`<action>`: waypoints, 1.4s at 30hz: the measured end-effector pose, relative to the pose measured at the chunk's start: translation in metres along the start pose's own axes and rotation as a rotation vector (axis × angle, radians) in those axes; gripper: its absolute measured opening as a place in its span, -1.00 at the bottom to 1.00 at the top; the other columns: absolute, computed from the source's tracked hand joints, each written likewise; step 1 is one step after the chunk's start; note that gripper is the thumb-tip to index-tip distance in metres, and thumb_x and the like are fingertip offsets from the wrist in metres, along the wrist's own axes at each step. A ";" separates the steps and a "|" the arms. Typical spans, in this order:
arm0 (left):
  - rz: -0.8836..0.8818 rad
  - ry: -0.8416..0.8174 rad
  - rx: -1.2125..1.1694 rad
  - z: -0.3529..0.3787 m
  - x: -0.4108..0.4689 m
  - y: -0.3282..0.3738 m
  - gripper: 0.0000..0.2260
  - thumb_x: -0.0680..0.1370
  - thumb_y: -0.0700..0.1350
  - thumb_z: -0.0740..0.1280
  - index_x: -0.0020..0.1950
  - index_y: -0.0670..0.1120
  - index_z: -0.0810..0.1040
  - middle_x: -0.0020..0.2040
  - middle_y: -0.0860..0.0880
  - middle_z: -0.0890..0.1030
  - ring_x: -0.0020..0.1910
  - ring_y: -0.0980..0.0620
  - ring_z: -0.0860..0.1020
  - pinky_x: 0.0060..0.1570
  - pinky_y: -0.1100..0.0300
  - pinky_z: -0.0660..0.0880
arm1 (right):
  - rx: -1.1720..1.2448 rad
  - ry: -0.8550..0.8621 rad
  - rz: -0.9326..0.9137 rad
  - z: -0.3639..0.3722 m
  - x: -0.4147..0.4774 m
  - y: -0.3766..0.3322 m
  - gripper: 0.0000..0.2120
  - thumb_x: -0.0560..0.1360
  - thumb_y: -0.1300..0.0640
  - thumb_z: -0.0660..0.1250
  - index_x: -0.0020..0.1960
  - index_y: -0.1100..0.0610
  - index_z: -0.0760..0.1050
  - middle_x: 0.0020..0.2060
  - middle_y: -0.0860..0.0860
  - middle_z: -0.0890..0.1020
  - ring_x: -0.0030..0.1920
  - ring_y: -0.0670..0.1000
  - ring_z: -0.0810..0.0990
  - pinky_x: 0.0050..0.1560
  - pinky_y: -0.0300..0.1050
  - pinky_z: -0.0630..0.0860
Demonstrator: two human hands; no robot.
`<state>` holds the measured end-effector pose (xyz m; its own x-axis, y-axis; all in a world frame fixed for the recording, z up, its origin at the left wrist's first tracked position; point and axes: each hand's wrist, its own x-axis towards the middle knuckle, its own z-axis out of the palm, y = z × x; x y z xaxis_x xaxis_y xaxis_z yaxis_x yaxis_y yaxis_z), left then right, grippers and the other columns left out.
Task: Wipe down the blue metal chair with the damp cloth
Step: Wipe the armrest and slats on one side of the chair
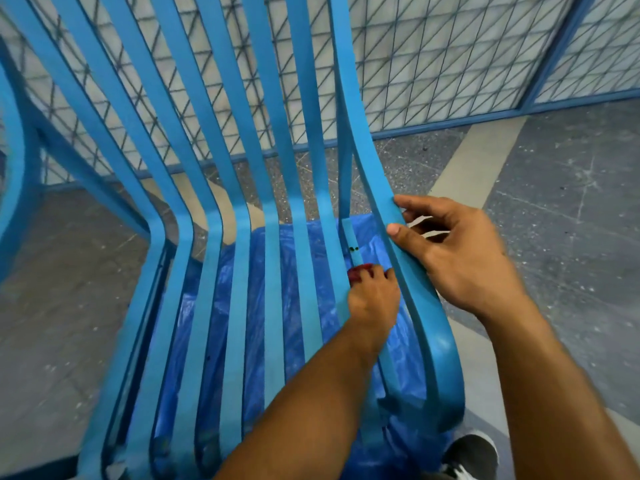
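The blue metal chair (pixel 239 258) fills the view, its long curved slats running from the top down to the seat's front edge. My left hand (pixel 374 303) reaches between the two rightmost slats and is closed around a red cloth (pixel 358 271), of which only a small bunched bit shows at my fingertips, pressed against a narrow inner bar. My right hand (pixel 457 251) holds the chair's outer right slat, thumb on the front and fingers curled behind it.
A blue plastic sheet (pixel 263 306) lies on the floor under the seat. A blue-framed wire mesh fence (pixel 433 60) stands behind the chair. Grey speckled floor with a pale stripe (pixel 474 161) lies to the right. My dark shoe (pixel 471 455) shows at the bottom right.
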<state>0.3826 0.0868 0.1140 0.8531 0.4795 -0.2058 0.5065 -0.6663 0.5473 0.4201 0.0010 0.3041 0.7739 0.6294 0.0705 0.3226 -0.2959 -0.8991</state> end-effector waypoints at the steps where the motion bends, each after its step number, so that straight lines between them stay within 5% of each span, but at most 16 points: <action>1: -0.075 -0.012 0.089 0.002 0.001 0.003 -0.36 0.67 0.19 -0.16 0.48 -0.26 0.28 0.45 -0.35 0.36 0.41 -0.40 0.35 0.39 -0.28 0.33 | -0.006 -0.001 -0.004 -0.001 0.001 0.001 -0.62 0.45 -0.02 0.51 0.26 -0.09 0.61 -0.03 -0.15 0.65 -0.04 -0.02 0.66 0.08 0.13 0.62; 2: -0.099 -0.022 0.160 0.011 0.008 0.000 -0.54 0.69 0.04 0.06 0.50 -0.20 0.29 0.46 -0.31 0.37 0.41 -0.37 0.38 0.36 -0.25 0.37 | -0.012 -0.005 -0.003 -0.001 0.001 0.000 -0.62 0.47 -0.01 0.51 0.27 -0.09 0.60 -0.02 -0.15 0.65 -0.02 -0.03 0.66 0.09 0.12 0.62; 5: -0.160 -0.111 0.347 0.028 0.017 -0.012 -0.43 0.56 0.01 0.31 0.54 -0.11 0.26 0.48 -0.25 0.35 0.41 -0.30 0.40 0.31 -0.21 0.39 | -0.014 -0.013 0.002 0.000 0.000 -0.002 -0.62 0.48 0.02 0.50 0.29 -0.08 0.59 0.01 -0.15 0.64 -0.01 -0.04 0.65 0.11 0.10 0.61; 9: -0.112 -0.146 0.472 0.052 0.007 -0.014 -0.40 0.57 0.02 0.27 0.56 -0.14 0.21 0.50 -0.26 0.30 0.44 -0.34 0.33 0.29 -0.25 0.39 | -0.013 -0.025 -0.002 -0.002 0.000 -0.004 -0.61 0.48 0.02 0.49 0.30 -0.08 0.59 0.03 -0.16 0.63 0.01 -0.06 0.65 0.12 0.09 0.61; 12: -0.005 -0.211 0.314 0.080 -0.007 -0.020 -0.50 0.61 0.04 0.13 0.52 -0.14 0.30 0.42 -0.36 0.36 0.39 -0.44 0.36 0.29 -0.33 0.39 | -0.020 -0.033 -0.002 -0.002 0.001 -0.003 -0.60 0.47 -0.01 0.50 0.30 -0.09 0.59 0.03 -0.15 0.64 0.02 -0.05 0.65 0.12 0.11 0.61; 13: 0.030 -0.165 0.197 0.087 -0.013 -0.024 -0.51 0.62 0.13 -0.01 0.46 -0.05 0.37 0.37 -0.39 0.41 0.34 -0.47 0.40 0.26 -0.37 0.40 | -0.020 -0.036 -0.004 -0.002 0.001 -0.003 -0.60 0.47 -0.01 0.50 0.30 -0.09 0.58 0.04 -0.15 0.64 0.03 -0.05 0.65 0.11 0.11 0.61; 15: 0.136 0.091 0.174 0.107 -0.009 -0.035 -0.24 0.52 0.42 -0.30 0.36 0.03 0.43 0.31 -0.43 0.44 0.27 -0.52 0.43 0.23 -0.42 0.40 | -0.030 -0.036 -0.011 -0.003 0.002 -0.002 -0.60 0.47 -0.02 0.49 0.30 -0.09 0.58 0.04 -0.14 0.64 0.03 -0.04 0.65 0.11 0.12 0.61; 17: 0.219 0.075 0.435 0.092 -0.002 -0.029 -0.26 0.58 0.37 -0.21 0.40 -0.11 0.42 0.29 -0.42 0.44 0.27 -0.51 0.42 0.20 -0.39 0.42 | -0.058 -0.043 -0.026 -0.003 0.002 -0.002 -0.60 0.48 -0.03 0.49 0.31 -0.10 0.58 0.05 -0.15 0.63 0.04 -0.05 0.65 0.11 0.12 0.61; 19: -0.037 -0.098 0.464 0.050 -0.004 -0.008 -0.57 0.64 0.02 0.14 0.35 -0.27 0.43 0.24 -0.34 0.48 0.23 -0.46 0.45 0.11 -0.33 0.47 | -0.083 -0.032 -0.045 -0.003 0.002 -0.003 -0.59 0.48 -0.03 0.48 0.31 -0.09 0.57 0.08 -0.16 0.61 0.05 -0.09 0.63 0.13 0.08 0.60; 21: -0.214 -0.179 0.447 0.022 -0.005 0.004 -0.57 0.56 -0.08 0.26 0.35 -0.29 0.42 0.23 -0.37 0.47 0.18 -0.49 0.45 0.08 -0.34 0.47 | -0.133 0.012 -0.080 -0.002 0.002 -0.006 -0.56 0.47 -0.01 0.49 0.33 -0.09 0.55 0.15 -0.17 0.56 0.08 -0.12 0.59 0.20 0.00 0.56; 25: -0.073 -0.086 0.553 0.047 -0.019 0.001 -0.56 0.64 -0.14 0.15 0.49 -0.30 0.29 0.36 -0.39 0.38 0.32 -0.48 0.38 0.21 -0.37 0.41 | -0.187 0.019 -0.142 0.001 0.002 -0.012 -0.59 0.49 0.07 0.48 0.33 -0.06 0.55 0.20 -0.18 0.55 0.18 -0.12 0.55 0.31 -0.03 0.49; 28: -0.034 0.000 0.057 0.057 -0.044 -0.002 -0.71 0.64 -0.22 0.20 0.31 -0.31 0.52 0.25 -0.30 0.57 0.25 -0.30 0.53 0.23 -0.15 0.49 | -0.249 0.026 -0.173 0.006 0.001 -0.015 -0.66 0.53 0.11 0.43 0.29 -0.01 0.60 0.20 -0.16 0.57 0.21 -0.14 0.54 0.37 -0.06 0.44; 30: 0.029 0.007 -0.046 0.059 -0.052 -0.007 -0.74 0.59 -0.21 0.24 0.13 -0.35 0.61 0.11 -0.33 0.63 0.12 -0.34 0.59 0.13 -0.23 0.53 | -0.274 0.033 -0.178 0.010 -0.001 -0.017 -0.68 0.55 0.13 0.40 0.30 -0.02 0.60 0.22 -0.16 0.56 0.23 -0.15 0.53 0.39 -0.13 0.42; 33: 0.084 -0.016 0.039 0.053 -0.043 -0.004 -0.68 0.57 -0.16 0.19 0.09 -0.36 0.61 0.07 -0.34 0.63 0.07 -0.39 0.59 0.08 -0.29 0.53 | -0.279 0.037 -0.160 0.012 -0.002 -0.018 -0.68 0.57 0.14 0.38 0.31 -0.01 0.58 0.24 -0.17 0.55 0.24 -0.16 0.52 0.40 -0.18 0.41; 37: -0.010 -0.032 0.370 0.028 -0.020 0.002 -0.77 0.60 -0.16 0.20 0.11 -0.15 0.63 0.08 -0.16 0.65 0.10 -0.23 0.61 0.04 -0.09 0.58 | -0.252 0.030 -0.134 0.009 0.000 -0.019 -0.66 0.55 0.11 0.41 0.33 0.03 0.58 0.26 -0.16 0.55 0.23 -0.17 0.54 0.39 -0.14 0.44; 42: -0.133 -0.051 0.213 0.023 -0.018 0.010 -0.79 0.60 -0.19 0.22 0.10 -0.13 0.63 0.08 -0.16 0.65 0.09 -0.20 0.62 0.04 -0.07 0.58 | -0.225 0.004 -0.119 0.007 0.003 -0.018 -0.67 0.55 0.10 0.41 0.31 0.04 0.60 0.26 -0.16 0.56 0.21 -0.18 0.55 0.37 -0.19 0.45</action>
<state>0.3751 0.0587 0.1045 0.7795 0.5452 -0.3085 0.6253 -0.7071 0.3303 0.4128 0.0131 0.3176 0.7248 0.6670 0.1723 0.5248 -0.3726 -0.7653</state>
